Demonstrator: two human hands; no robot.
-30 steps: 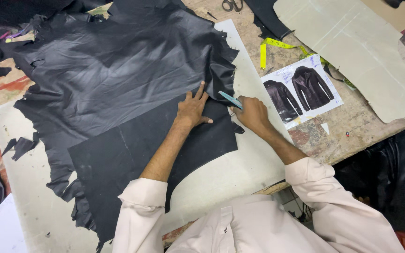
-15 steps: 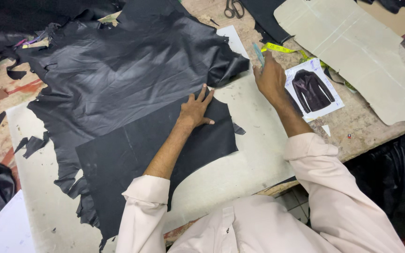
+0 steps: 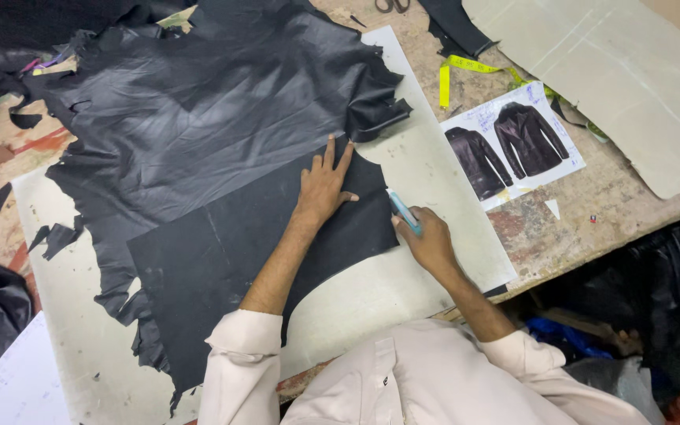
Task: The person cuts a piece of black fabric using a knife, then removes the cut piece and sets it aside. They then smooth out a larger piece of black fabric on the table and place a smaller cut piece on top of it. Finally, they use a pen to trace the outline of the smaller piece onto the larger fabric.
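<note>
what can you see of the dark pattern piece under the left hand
The dark pattern piece is a flat, matte, near-black panel with straight cut edges and a curved lower edge, stiffer-looking than the shiny, wrinkled black leather hide it lies on. It rests flat on the pale cutting board. The left hand presses it down with fingers spread, and the right hand holds a light blue tool at its right edge.

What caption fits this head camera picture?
Left hand flattens black pattern piece on leather; right hand holds blue tool.

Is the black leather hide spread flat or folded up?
Mostly spread flat: the black leather hide lies open across the board, only its right edge bunched up, left hand pressing the pattern piece.
</note>
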